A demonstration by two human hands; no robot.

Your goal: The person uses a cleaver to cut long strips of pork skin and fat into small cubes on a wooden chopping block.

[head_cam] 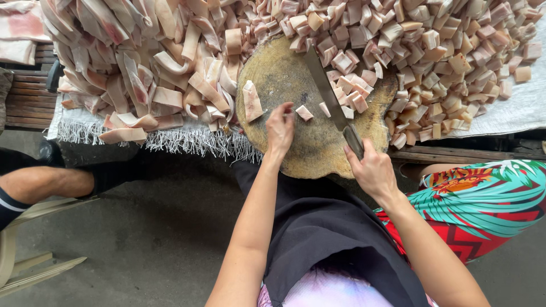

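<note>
At centre frame, on the round wooden chopping block (pixel 296 142): left hand (pixel 280 129) extended from a bare forearm rising from the bottom edge, palm down, fingers curled together and pressed tip-down on the block surface. Small cut piece of pork skin (pixel 304 112) just right of the fingertips, near but apparently not gripped; contact not clear. Larger uncut strip (pixel 252 101) lying just left of the same hand, apart from it.

Right of centre: right hand (pixel 372 169) wrapped closed around the handle of a cleaver (pixel 327 91), thumb and fingers clamped on the grip. Blade angled toward the upper left, lying across the block, tip reaching the heap of cut cubes (pixel 432 51). Two more small cut pieces beside the blade's left edge, between blade and left fingertips.

Upper left of frame: pile of long uncut strips (pixel 142 62) on a fringed white cloth (pixel 187 139). Upper right: cubes spread over the cloth to the frame edge.

Left edge: another person's leg (pixel 45 185), dark sock, beside a pale plastic chair (pixel 34 267).
</note>
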